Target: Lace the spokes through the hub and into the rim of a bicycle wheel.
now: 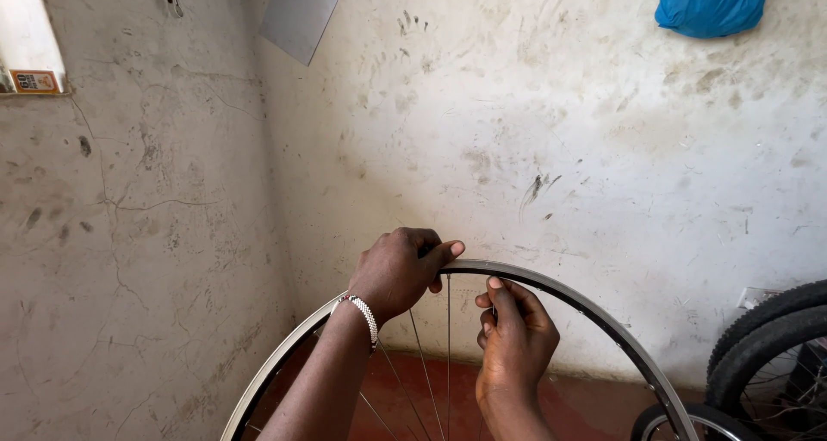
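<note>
Gripping the top of a bare bike wheel rim (594,313), the left hand (398,270) is curling over it w/ thumb stretched along the edge. Right hand (515,338) is sitting just inside the rim, fingers pinched around a spoke (448,355) near the top. Wheel is standing upright close to a stained wall (560,148); tyres (762,338) are leaning at right.

left hand (398,273) curled, right hand (515,338) pinching.
</note>
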